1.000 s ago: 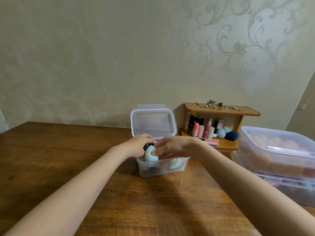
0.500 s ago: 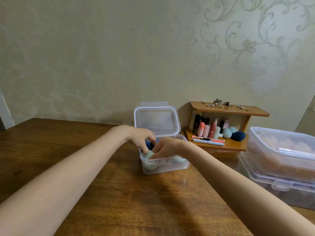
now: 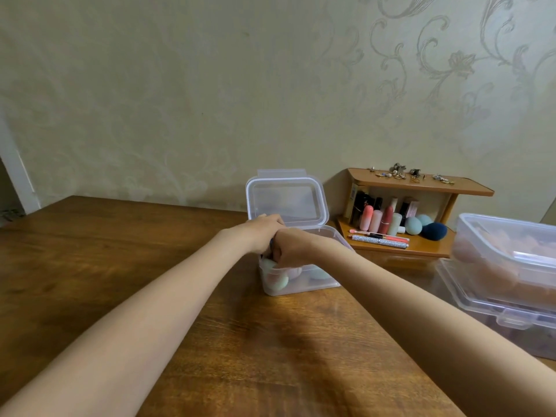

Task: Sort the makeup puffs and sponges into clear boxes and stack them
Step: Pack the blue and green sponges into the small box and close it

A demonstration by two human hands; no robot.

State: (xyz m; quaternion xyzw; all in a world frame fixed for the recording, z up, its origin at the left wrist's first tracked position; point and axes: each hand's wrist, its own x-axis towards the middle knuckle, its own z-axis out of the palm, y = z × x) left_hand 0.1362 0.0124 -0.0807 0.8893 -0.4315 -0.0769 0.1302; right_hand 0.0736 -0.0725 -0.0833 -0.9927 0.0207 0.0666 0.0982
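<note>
Several pale green sponges (image 3: 278, 279) lay inside the small clear box (image 3: 301, 284) on the wooden table (image 3: 90, 266) — lid (image 3: 285, 201) propped upright. Both forearms reached straight forward, the left hand (image 3: 264, 233) and right hand (image 3: 290, 246) touching over the box's open top, fingers curled down inside — what they gripped, I could not tell.

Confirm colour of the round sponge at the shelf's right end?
Dark navy blue sponge, clearest in the head view.

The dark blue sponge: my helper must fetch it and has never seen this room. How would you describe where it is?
Find the small wooden shelf against the wall. On its lower level, at the right end, lies the dark blue sponge. The two sponges beside it are pale green; it alone is navy.
</note>
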